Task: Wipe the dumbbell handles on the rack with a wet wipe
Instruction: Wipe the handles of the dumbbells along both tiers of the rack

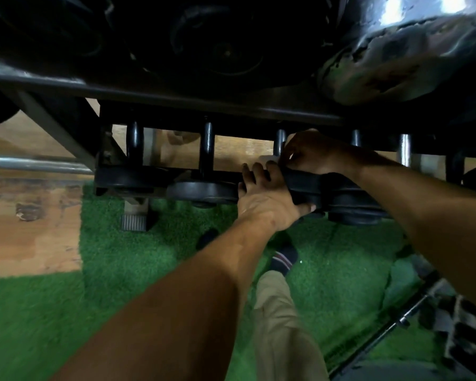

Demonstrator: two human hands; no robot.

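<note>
A black dumbbell rack (160,97) fills the top of the view, with several dark dumbbells on its lower shelf. Their handles (208,144) point away from me. My left hand (267,199) grips the round black end of one dumbbell (302,188) from below and in front. My right hand (316,152) is curled over that dumbbell's handle just behind the end. A small pale patch shows under its fingers; I cannot tell whether it is the wet wipe.
Large black dumbbell heads (401,50) hang close overhead on the upper shelf. Green turf (138,259) covers the floor, with a wooden floor (30,221) at left. My socked foot (283,257) stands below the rack. A metal bar (33,163) runs at left.
</note>
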